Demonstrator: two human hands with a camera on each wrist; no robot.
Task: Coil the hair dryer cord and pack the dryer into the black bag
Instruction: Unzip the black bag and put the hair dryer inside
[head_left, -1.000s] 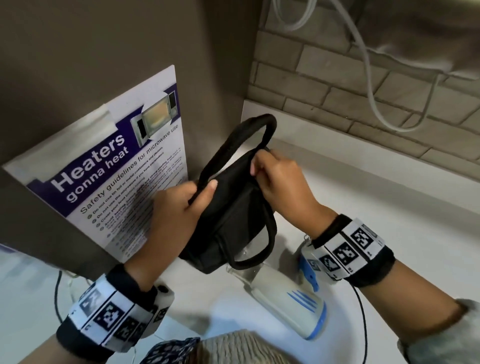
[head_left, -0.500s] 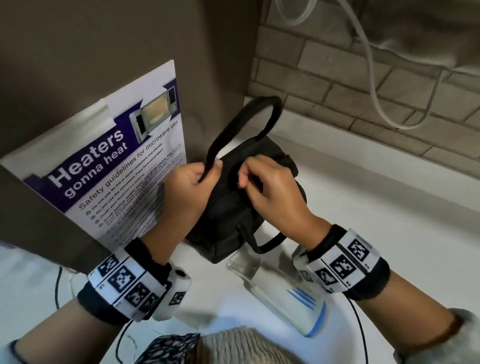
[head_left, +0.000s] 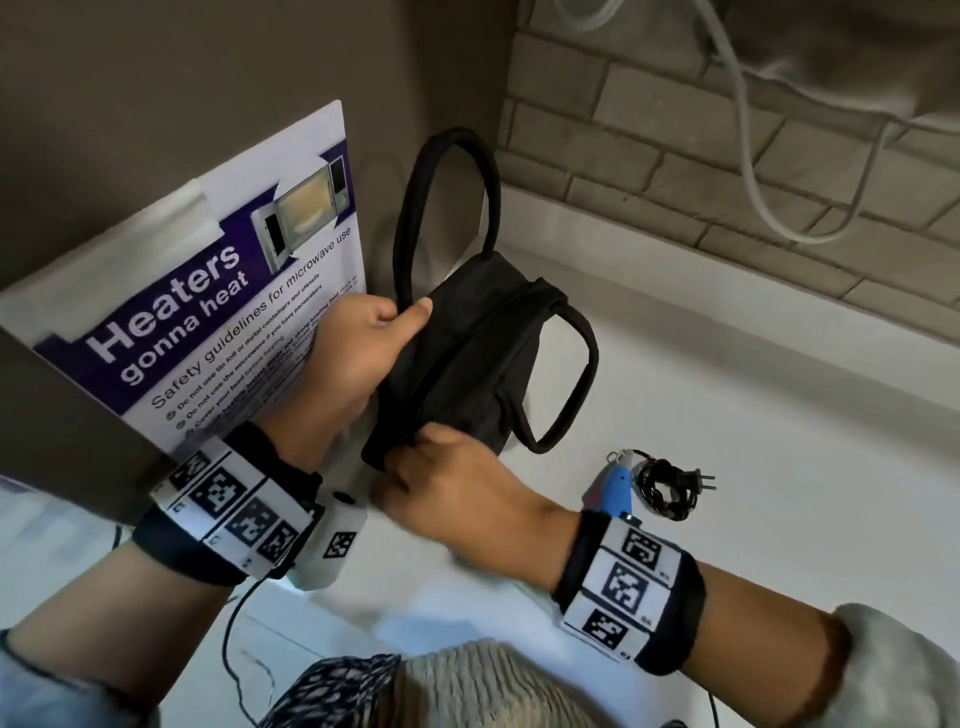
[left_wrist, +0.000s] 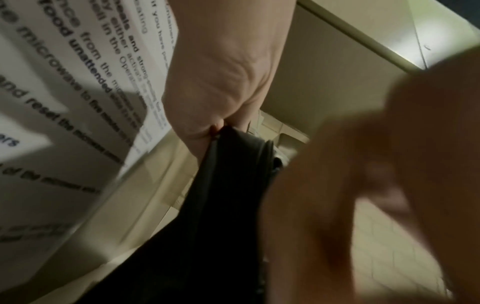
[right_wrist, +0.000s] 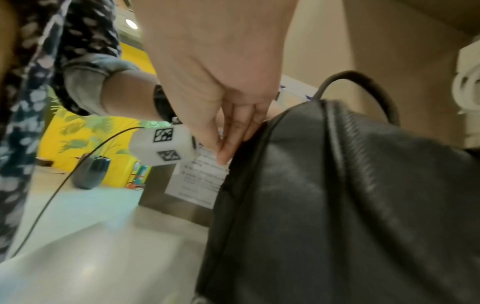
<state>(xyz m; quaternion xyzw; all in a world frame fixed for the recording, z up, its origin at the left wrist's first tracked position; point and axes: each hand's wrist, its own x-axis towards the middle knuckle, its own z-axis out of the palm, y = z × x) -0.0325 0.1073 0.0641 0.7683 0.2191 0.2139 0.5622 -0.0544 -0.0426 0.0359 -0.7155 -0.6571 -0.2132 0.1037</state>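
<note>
The black bag is held up over the white counter, one handle standing up and the other hanging to the right. My left hand grips the bag's top edge at the far end, by the handle's base. My right hand pinches the near end of the bag's zip line; the fingertips are hidden behind the hand. The white and blue hair dryer lies on the counter, mostly hidden behind my right wrist. Its black cord lies coiled beside it with the plug pointing right.
A brown cabinet side with a microwave safety poster stands just left of the bag. A brick wall with a white hose runs along the back. A thin black cable trails from my left wrist.
The bag has turned so its zip runs toward me. My right hand slid from the bag's top down to its near end. The dryer's handle and coiled cord came into view.
</note>
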